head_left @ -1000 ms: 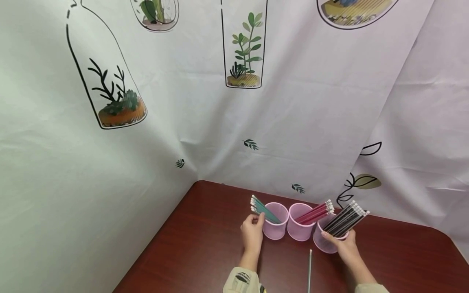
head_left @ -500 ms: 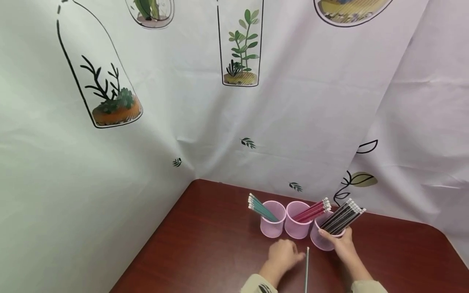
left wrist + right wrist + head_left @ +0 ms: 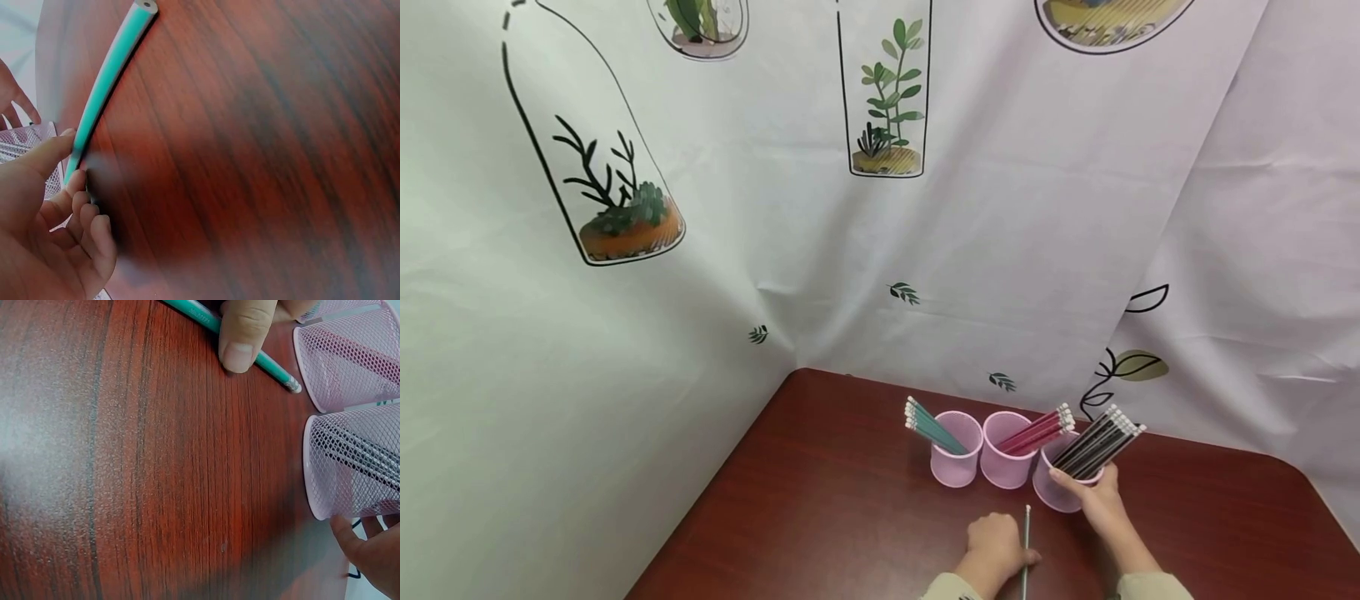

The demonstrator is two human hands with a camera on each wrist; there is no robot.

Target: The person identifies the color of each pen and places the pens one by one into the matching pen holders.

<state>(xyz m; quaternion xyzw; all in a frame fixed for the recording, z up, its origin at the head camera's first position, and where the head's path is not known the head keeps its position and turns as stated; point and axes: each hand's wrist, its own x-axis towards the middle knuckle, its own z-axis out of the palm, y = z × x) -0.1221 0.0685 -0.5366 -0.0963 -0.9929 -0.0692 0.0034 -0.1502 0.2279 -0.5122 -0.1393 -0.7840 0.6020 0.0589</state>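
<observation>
On the dark red-brown table lies a green pencil (image 3: 1027, 527) with a white eraser end. My left hand (image 3: 995, 543) pinches it between thumb and index finger; in the left wrist view the pencil (image 3: 115, 65) passes between the two, its other fingers curled. My right hand (image 3: 1103, 507) holds the rightmost pink mesh pencil cup (image 3: 1054, 495), thumb near the rim and fingers round its right side. Black pencils (image 3: 1093, 446) lean out of that cup. In the right wrist view, the fingers of the right hand (image 3: 375, 559) are partly hidden.
A pink mesh cup (image 3: 953, 472) with green pencils (image 3: 934, 429) stands at the left of the row. The middle cup (image 3: 1006, 469) bears red pencils (image 3: 1037, 433). Behind the table (image 3: 820, 492) hangs a white cloth (image 3: 1030, 275) printed with plants.
My left hand has left the green pencils in the left cup, moved toward me and right, and taken hold of the loose green pencil. The right hand stays on its cup.
</observation>
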